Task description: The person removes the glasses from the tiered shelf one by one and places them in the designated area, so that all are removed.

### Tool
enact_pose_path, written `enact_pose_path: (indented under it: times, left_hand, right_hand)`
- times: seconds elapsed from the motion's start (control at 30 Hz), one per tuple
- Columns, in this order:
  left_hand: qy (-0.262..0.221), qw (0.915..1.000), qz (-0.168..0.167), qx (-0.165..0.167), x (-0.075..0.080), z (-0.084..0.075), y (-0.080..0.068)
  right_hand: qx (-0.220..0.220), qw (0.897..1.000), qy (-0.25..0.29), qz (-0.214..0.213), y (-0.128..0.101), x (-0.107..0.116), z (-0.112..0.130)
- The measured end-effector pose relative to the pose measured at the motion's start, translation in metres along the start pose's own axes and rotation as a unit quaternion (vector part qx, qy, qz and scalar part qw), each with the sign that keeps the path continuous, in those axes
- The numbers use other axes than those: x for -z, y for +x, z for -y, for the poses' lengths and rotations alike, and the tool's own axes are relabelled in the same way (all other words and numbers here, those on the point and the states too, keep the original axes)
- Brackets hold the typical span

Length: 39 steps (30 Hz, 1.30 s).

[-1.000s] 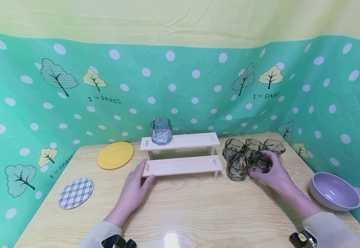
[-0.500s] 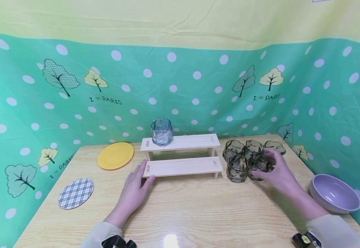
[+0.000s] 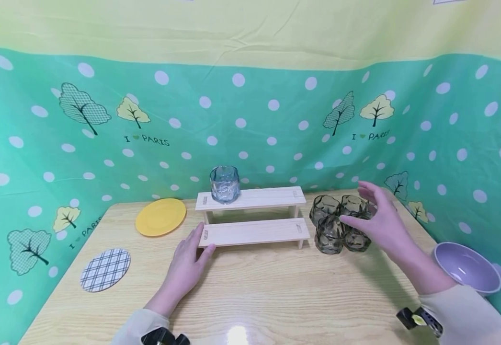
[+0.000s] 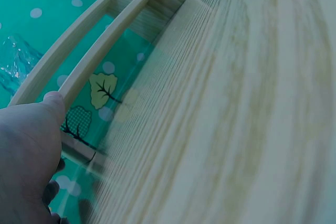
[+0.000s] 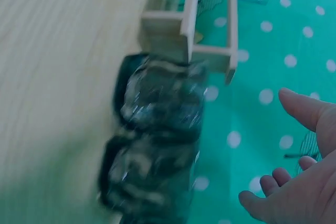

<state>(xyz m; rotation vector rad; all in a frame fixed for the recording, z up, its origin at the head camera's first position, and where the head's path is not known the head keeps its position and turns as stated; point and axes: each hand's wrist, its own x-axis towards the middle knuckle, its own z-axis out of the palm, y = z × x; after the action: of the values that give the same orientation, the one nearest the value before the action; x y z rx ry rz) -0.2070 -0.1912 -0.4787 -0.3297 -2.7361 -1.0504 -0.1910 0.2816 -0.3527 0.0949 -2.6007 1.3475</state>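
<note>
A two-step wooden shelf (image 3: 255, 231) stands mid-table with a clear blue glass (image 3: 224, 184) on the left end of its upper step. My left hand (image 3: 199, 244) lies flat on the table, fingertips touching the lower step's left end; the thumb (image 4: 52, 102) meets that shelf (image 4: 105, 40). Right of the shelf is a cluster of several dark smoky glasses (image 3: 330, 235). My right hand (image 3: 369, 208) hovers open just above them, fingers spread, holding nothing. The right wrist view shows blurred dark glasses (image 5: 157, 103) below my fingers (image 5: 304, 108).
A yellow plate (image 3: 161, 216) sits at the back left and a plaid coaster (image 3: 105, 269) at the front left. A lilac bowl (image 3: 468, 267) stands near the right edge. A green dotted cloth walls in the table on three sides.
My right hand has let go of the front right dark glass and lifted up and back, fingers spreading. The glass stays in the cluster. The left hand has not moved.
</note>
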Motion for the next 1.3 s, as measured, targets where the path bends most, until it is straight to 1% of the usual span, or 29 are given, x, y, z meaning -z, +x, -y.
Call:
enact_pose_path:
  times: [0.33, 0.47, 0.73, 1.03, 1.3]
  left_hand:
    - [-0.001, 1.0000, -0.004, -0.002, 0.000, 0.000, 0.000]
    - [-0.001, 1.0000, -0.005, -0.004, -0.001, 0.001, 0.000]
    - [-0.004, 0.9999, -0.009, -0.005, -0.002, 0.002, -0.001]
    - [0.000, 0.9999, -0.009, -0.004, -0.003, 0.002, -0.002]
    - [0.000, 0.9999, -0.011, -0.001, -0.002, 0.000, -0.002]
  right_hand:
    - [0.015, 0.997, 0.063, 0.041, 0.020, -0.043, 0.045]
    - [0.031, 0.994, 0.089, 0.052, 0.029, -0.061, 0.057]
    - [0.050, 0.988, 0.129, 0.063, 0.043, -0.096, 0.085]
    - [0.064, 0.982, 0.161, 0.080, 0.057, -0.127, 0.104]
    - [0.071, 0.978, 0.169, 0.095, 0.070, -0.152, 0.113]
